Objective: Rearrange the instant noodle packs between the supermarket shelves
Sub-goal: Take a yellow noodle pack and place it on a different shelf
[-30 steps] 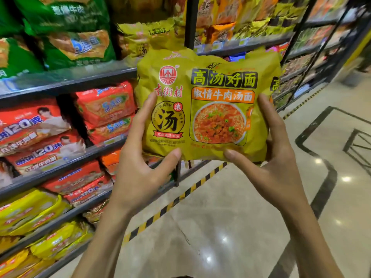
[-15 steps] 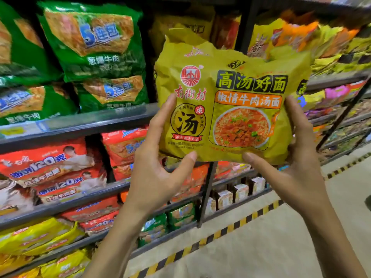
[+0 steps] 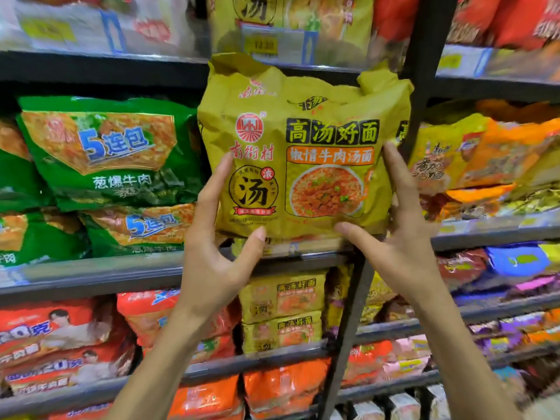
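Left hand (image 3: 212, 256) and right hand (image 3: 404, 247) grip the yellow noodle pack (image 3: 303, 116); rear fingers hidden.

A noodle multipack (image 3: 303, 147), held upright between a left hand (image 3: 218, 262) at its lower left edge and a right hand (image 3: 406, 244) at its lower right, fronts the middle shelf (image 3: 91, 271), with stacked five-pack bags (image 3: 106, 153) to its left, an upright post (image 3: 421, 56) behind its right edge and two stacked packs (image 3: 281, 313) one shelf below.

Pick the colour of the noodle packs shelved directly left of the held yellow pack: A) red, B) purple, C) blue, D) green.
D: green packs lie stacked on the shelf just left of the yellow pack gripped by the left hand and right hand.
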Available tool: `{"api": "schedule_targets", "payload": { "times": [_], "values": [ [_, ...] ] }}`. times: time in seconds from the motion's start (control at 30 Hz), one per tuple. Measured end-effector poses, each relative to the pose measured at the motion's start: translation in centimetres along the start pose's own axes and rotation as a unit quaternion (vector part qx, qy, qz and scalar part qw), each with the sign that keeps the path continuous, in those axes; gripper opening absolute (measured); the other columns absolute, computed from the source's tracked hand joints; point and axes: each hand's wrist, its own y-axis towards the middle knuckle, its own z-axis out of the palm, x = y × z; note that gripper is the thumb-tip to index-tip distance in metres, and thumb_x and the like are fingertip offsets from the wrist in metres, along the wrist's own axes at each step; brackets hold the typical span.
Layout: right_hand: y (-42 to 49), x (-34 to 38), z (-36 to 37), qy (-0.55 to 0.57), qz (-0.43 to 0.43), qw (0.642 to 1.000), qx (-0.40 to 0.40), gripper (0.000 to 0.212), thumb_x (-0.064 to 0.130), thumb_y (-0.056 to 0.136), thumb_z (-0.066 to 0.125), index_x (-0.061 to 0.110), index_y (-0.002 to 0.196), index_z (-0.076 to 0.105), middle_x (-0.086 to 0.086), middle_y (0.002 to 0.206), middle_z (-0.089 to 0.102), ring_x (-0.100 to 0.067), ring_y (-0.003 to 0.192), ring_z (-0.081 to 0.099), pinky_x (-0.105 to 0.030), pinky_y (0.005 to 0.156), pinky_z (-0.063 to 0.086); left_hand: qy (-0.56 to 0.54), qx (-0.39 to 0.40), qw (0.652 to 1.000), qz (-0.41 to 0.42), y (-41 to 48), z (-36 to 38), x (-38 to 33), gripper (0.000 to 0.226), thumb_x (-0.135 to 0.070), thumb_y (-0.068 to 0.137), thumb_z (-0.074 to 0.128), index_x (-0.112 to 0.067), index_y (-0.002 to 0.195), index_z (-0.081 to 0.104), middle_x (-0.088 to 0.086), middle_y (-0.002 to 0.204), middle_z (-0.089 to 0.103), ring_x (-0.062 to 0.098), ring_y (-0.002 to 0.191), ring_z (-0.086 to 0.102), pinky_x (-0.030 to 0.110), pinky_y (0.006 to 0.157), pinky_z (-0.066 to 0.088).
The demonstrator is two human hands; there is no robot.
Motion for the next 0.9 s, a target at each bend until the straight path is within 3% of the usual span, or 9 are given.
{"api": "schedule_targets", "payload": {
  "times": [0.1, 0.2, 0.33, 0.43, 0.57, 0.67, 0.77, 0.83, 0.9],
  "values": [
    [1.5, -2.8, 0.3, 0.010, -0.021, 1.000, -0.001, 0.106, -0.007, 0.078, 0.078, 0.040, 0.149, 0.016, 0.042, 0.151, 0.024, 0.009, 0.140, 0.035, -0.015, 0.108, 0.038, 0.030, -0.025, 0.999, 0.026, 0.8, 1.3, 2.1, 0.085, 0.003, 0.086, 0.063, -0.034, 0.155, 0.031, -0.011, 0.162, 0.036, 0.028, 0.150, 0.037, 0.063, 0.115, 0.036],
    [2.3, -5.0, 0.4, 0.010, -0.042, 0.999, -0.006, 0.108, -0.006, 0.078, 0.078, 0.045, 0.149, 0.016, 0.037, 0.155, 0.023, 0.001, 0.143, 0.035, -0.018, 0.109, 0.039, 0.043, -0.046, 0.997, 0.033, 1.0, 2.3, 3.8, 0.086, -0.001, 0.087, 0.063, -0.047, 0.153, 0.032, -0.017, 0.159, 0.038, 0.031, 0.149, 0.038, 0.066, 0.114, 0.036],
    [3.0, -6.7, 1.0, -0.002, -0.071, 0.997, -0.004, 0.113, -0.016, 0.076, 0.075, 0.047, 0.149, 0.015, 0.045, 0.151, 0.019, 0.013, 0.141, 0.028, -0.007, 0.107, 0.033, 0.056, -0.060, 0.996, 0.034, 1.2, 2.7, 5.6, 0.081, -0.010, 0.087, 0.061, -0.050, 0.152, 0.031, -0.015, 0.159, 0.037, 0.034, 0.148, 0.037, 0.069, 0.112, 0.035],
    [3.5, -8.1, 1.4, 0.001, -0.073, 0.997, -0.006, 0.109, -0.014, 0.075, 0.077, 0.036, 0.154, 0.020, 0.053, 0.145, 0.018, 0.022, 0.136, 0.026, -0.001, 0.103, 0.031, 0.057, -0.059, 0.996, 0.033, 1.3, 2.8, 6.3, 0.079, -0.011, 0.087, 0.059, -0.052, 0.150, 0.034, -0.014, 0.155, 0.040, 0.035, 0.147, 0.037, 0.070, 0.110, 0.035],
    [3.8, -9.2, 2.4, 0.005, -0.049, 0.999, -0.020, 0.106, -0.010, 0.075, 0.078, 0.027, 0.149, 0.012, 0.057, 0.140, 0.019, 0.024, 0.135, 0.026, -0.001, 0.103, 0.031, 0.079, -0.064, 0.994, 0.046, 1.4, 2.8, 7.3, 0.078, -0.011, 0.086, 0.057, -0.054, 0.147, 0.036, -0.024, 0.151, 0.041, 0.032, 0.146, 0.038, 0.071, 0.111, 0.033],
    [3.9, -9.9, 2.6, 0.007, -0.040, 0.999, -0.021, 0.113, -0.019, 0.075, 0.075, 0.044, 0.149, 0.016, 0.058, 0.138, 0.022, 0.025, 0.132, 0.030, 0.001, 0.098, 0.035, 0.066, -0.077, 0.994, 0.030, 1.5, 2.8, 7.8, 0.075, -0.010, 0.086, 0.057, -0.051, 0.146, 0.038, -0.012, 0.152, 0.043, 0.036, 0.144, 0.040, 0.071, 0.103, 0.041],
    [4.0, -10.2, 2.7, 0.009, -0.020, 1.000, -0.016, 0.121, -0.015, 0.078, 0.076, 0.068, 0.143, 0.016, 0.056, 0.139, 0.023, 0.021, 0.133, 0.033, -0.004, 0.099, 0.039, 0.077, -0.094, 0.992, 0.018, 1.4, 3.4, 7.7, 0.064, -0.012, 0.086, 0.057, -0.042, 0.141, 0.042, -0.027, 0.149, 0.042, 0.018, 0.143, 0.042, 0.062, 0.101, 0.049],
    [4.0, -10.3, 2.7, 0.007, -0.012, 1.000, -0.007, 0.113, -0.009, 0.080, 0.076, 0.055, 0.151, 0.014, 0.059, 0.138, 0.020, 0.025, 0.130, 0.032, -0.003, 0.099, 0.038, 0.084, -0.098, 0.992, 0.018, 1.4, 3.8, 7.5, 0.064, -0.005, 0.088, 0.057, -0.033, 0.144, 0.042, -0.033, 0.149, 0.039, 0.008, 0.145, 0.040, 0.054, 0.106, 0.048],
    [4.3, -10.3, 2.6, 0.006, 0.000, 1.000, 0.004, 0.104, -0.007, 0.084, 0.074, 0.041, 0.155, 0.015, 0.062, 0.135, 0.014, 0.030, 0.126, 0.029, 0.000, 0.097, 0.036, 0.089, -0.091, 0.992, 0.009, 1.6, 3.9, 7.6, 0.070, 0.006, 0.090, 0.055, -0.023, 0.151, 0.037, -0.033, 0.153, 0.036, 0.001, 0.147, 0.035, 0.036, 0.112, 0.045]
  ]
}}
